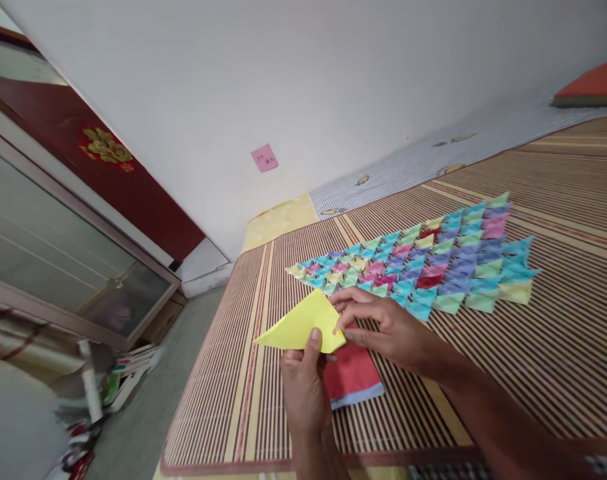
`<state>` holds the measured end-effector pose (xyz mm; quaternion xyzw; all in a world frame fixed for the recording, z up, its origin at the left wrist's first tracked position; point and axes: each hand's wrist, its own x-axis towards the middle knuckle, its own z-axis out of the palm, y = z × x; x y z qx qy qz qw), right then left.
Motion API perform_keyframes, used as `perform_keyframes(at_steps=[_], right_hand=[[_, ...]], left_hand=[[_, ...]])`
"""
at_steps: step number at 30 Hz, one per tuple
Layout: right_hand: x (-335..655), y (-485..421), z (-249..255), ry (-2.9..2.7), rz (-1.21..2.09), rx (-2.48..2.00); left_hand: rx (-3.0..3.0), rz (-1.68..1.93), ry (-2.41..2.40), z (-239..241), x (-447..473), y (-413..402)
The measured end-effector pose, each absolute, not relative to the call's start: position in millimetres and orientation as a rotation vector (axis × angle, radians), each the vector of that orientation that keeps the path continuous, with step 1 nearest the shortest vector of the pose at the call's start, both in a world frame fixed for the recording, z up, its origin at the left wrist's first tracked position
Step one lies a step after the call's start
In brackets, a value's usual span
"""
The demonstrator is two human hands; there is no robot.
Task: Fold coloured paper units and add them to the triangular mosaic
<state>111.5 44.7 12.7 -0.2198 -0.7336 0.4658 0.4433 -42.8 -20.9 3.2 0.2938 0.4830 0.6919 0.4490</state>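
A yellow paper [303,327], folded into a triangle, is held above a striped bamboo mat [558,360]. My left hand [303,387] pinches its lower edge with the thumb on top. My right hand [383,327] grips its right corner, fingers pressed on the fold. Under my hands lies a stack of coloured paper sheets [356,377], red on top. Just beyond my right hand, a flat sheet of many joined folded paper triangles [433,263] in blue, green, pink, purple and yellow spreads over the mat.
The mat covers a bed against a white wall with a pink sticky note [264,158]. An orange cushion [591,83] sits at the far right. On the left are a glass-fronted cabinet [58,260], a floor strip and cluttered items [113,387].
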Motion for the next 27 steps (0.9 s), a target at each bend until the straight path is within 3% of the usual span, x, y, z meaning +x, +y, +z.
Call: perform_keyframes(at_steps=[27], right_hand=[[97.9,44.7,7.8,-1.41,1.254,-0.667]], left_hand=[[0.792,1.736,1.259,4.2,-25.8,-21.9]])
